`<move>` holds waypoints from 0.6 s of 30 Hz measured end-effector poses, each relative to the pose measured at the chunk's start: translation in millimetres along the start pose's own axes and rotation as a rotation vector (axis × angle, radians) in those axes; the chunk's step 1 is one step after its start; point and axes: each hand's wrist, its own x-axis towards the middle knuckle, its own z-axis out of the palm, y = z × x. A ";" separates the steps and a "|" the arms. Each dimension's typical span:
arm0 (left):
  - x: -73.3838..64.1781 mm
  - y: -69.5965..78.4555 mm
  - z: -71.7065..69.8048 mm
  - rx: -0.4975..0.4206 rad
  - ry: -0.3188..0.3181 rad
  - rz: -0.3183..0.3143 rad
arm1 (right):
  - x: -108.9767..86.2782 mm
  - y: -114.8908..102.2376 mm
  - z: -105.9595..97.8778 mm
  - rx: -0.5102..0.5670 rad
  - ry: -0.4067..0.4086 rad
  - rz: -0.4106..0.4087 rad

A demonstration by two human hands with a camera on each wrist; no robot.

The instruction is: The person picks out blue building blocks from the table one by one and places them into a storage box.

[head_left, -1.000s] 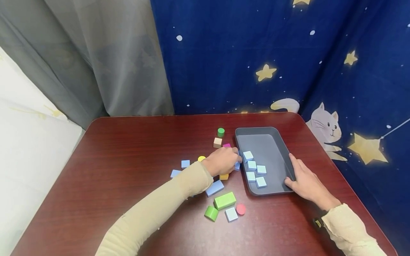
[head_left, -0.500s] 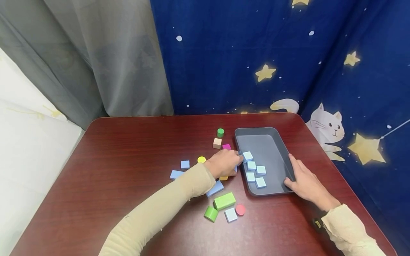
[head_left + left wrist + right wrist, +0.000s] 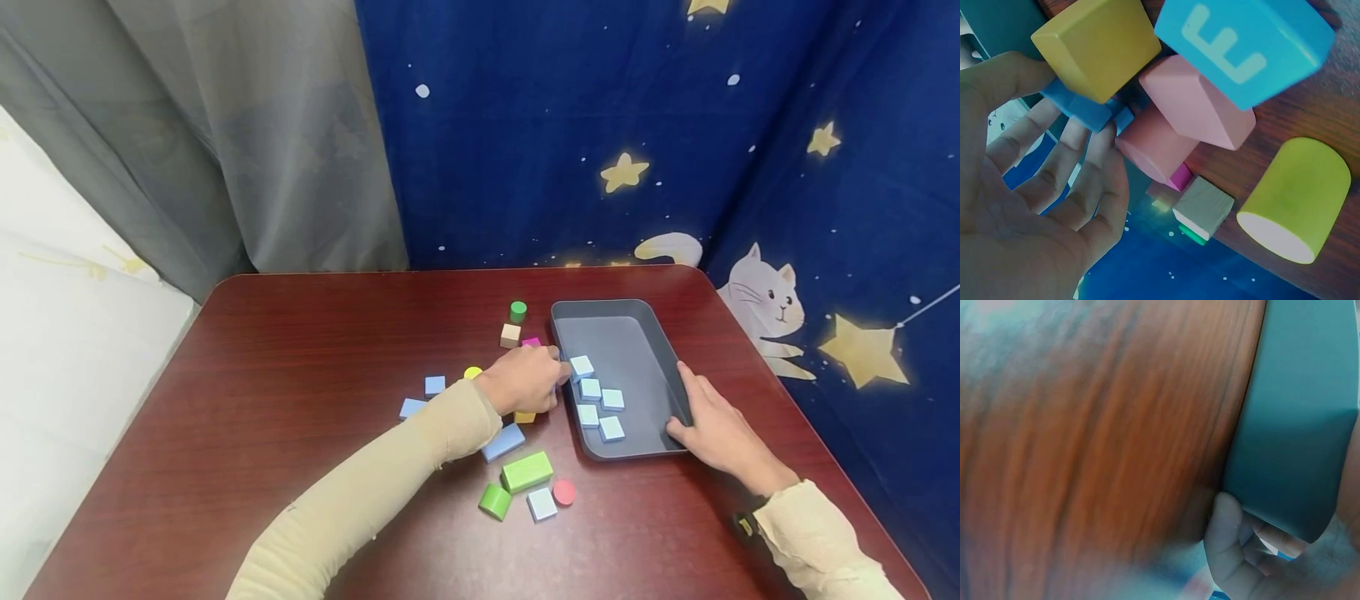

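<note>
At the tray's left side my left hand (image 3: 525,379) has its thumb and fingertips around a blue block (image 3: 1079,106), which the left wrist view shows and the head view mostly hides. A yellow block (image 3: 1097,50) is close by the thumb. My right hand (image 3: 716,425) grips the near right corner of the dark grey tray (image 3: 663,350), thumb at the rim and fingers along the outer wall. Several pale blue square blocks (image 3: 590,389) lie inside the tray along its left half.
Left of the tray are a green cylinder (image 3: 518,312), a wooden cube (image 3: 510,336), a yellow cylinder (image 3: 472,372) and blue blocks (image 3: 434,386). Nearer lie a long green block (image 3: 527,472), a green half-round piece (image 3: 495,502), a pale square block (image 3: 542,505) and a red disc (image 3: 564,492).
My left hand has shifted slightly right, its fingers now covering the blue block that showed beside the tray earlier. The right hand and the tray have stayed in place.
</note>
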 end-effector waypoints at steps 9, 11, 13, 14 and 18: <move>0.2 -0.4 -9.2 0.048 0.028 0.011 | -1.3 -0.3 -0.1 0.000 -0.006 0.004; 1.0 -0.4 -9.6 0.053 0.033 0.020 | -1.5 -0.4 0.1 -0.001 -0.007 0.004; 1.8 -0.1 -10.4 0.073 0.039 0.033 | -1.8 -0.5 0.2 0.000 -0.008 0.005; 2.2 0.2 -10.8 0.086 0.045 0.042 | -1.9 -0.5 0.3 0.000 -0.010 0.005; 3.9 1.5 -13.0 0.123 0.061 0.065 | -1.9 -0.7 0.0 0.002 -0.016 0.009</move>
